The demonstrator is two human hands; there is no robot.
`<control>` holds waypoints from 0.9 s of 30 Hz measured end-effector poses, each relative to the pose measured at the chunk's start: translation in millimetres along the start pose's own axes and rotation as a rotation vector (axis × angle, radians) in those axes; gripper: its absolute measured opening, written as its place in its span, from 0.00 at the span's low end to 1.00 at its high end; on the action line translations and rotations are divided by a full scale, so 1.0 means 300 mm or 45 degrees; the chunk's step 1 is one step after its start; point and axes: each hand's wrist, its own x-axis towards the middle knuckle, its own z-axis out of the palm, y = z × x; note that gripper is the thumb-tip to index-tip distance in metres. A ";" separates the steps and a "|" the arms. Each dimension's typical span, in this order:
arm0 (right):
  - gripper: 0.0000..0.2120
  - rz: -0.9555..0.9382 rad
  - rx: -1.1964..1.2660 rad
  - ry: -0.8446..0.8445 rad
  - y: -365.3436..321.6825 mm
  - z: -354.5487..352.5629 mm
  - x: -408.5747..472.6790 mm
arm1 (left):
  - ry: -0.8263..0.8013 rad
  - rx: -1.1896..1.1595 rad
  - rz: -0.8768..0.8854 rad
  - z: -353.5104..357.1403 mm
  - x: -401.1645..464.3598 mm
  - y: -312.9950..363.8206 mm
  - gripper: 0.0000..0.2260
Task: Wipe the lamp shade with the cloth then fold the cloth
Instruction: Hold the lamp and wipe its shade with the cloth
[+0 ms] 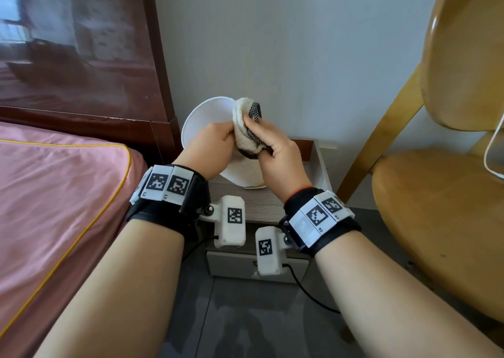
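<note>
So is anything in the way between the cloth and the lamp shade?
Nothing visible is. Both the left hand and the right hand hold the bunched cloth directly in front of the white lamp shade, near its upper rim. Whether the cloth touches the shade cannot be told.

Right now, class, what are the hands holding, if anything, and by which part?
Both hold the cloth, bunched in front of the lamp shade: the left hand grips its left side, the right hand its lower right part.
</note>
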 end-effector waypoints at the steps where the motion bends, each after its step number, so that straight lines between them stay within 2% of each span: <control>1: 0.31 -0.001 0.023 0.008 0.013 0.002 -0.005 | -0.002 -0.010 0.002 -0.001 -0.001 -0.003 0.14; 6: 0.30 0.183 0.052 -0.002 0.090 0.012 -0.055 | 0.006 -0.097 0.028 0.004 -0.006 -0.011 0.13; 9: 0.29 0.306 0.024 -0.017 0.120 0.011 -0.085 | 0.008 -0.051 0.036 -0.002 -0.001 -0.022 0.13; 11: 0.27 0.390 -0.121 -0.059 0.147 -0.017 -0.071 | -0.001 -0.048 0.039 -0.010 -0.005 -0.022 0.13; 14: 0.26 0.579 -0.462 -0.239 0.190 -0.085 -0.041 | -0.018 -0.050 0.036 -0.011 -0.011 -0.019 0.13; 17: 0.26 0.676 -0.470 -0.195 0.185 -0.128 -0.033 | -0.035 -0.039 0.038 -0.006 -0.015 -0.010 0.13; 20: 0.24 0.523 -0.384 -0.024 0.119 -0.134 0.004 | -0.027 -0.031 0.043 -0.007 -0.015 -0.008 0.13; 23: 0.27 0.273 -0.334 0.146 0.029 -0.129 0.056 | -0.029 -0.029 0.050 -0.007 -0.016 -0.006 0.13; 27: 0.30 0.040 -0.258 0.217 -0.066 -0.102 0.071 | -0.052 -0.026 0.067 -0.009 -0.023 0.003 0.14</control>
